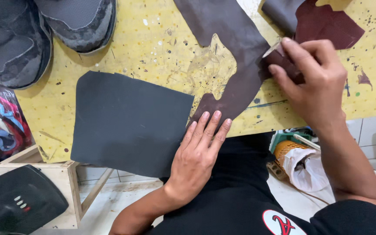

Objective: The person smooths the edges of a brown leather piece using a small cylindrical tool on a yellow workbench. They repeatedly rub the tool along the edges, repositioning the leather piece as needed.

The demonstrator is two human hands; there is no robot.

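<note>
Yellow, paint-spattered surface [153, 48] carries a dark grey sheet [127, 122] overhanging its near edge. Left hand [196, 152] lies flat, fingers spread, pressing the brown leather strip [236, 52] at that edge. Right hand [314, 82] pinches a small dark sanding pad [279, 58] against the leather. Grey shoes [44, 30] occupy the far left corner.

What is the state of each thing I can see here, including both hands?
Left hand: flat, fingers spread, pressing on the leather and the sheet edge.
Right hand: closed around a small dark pad on the leather.
Brown leather: lying flat, irregularly cut.
Dark grey sheet: flat, overhanging the table edge.
Shoes: standing on the table, unworn.
Yellow table: stained and speckled.
</note>
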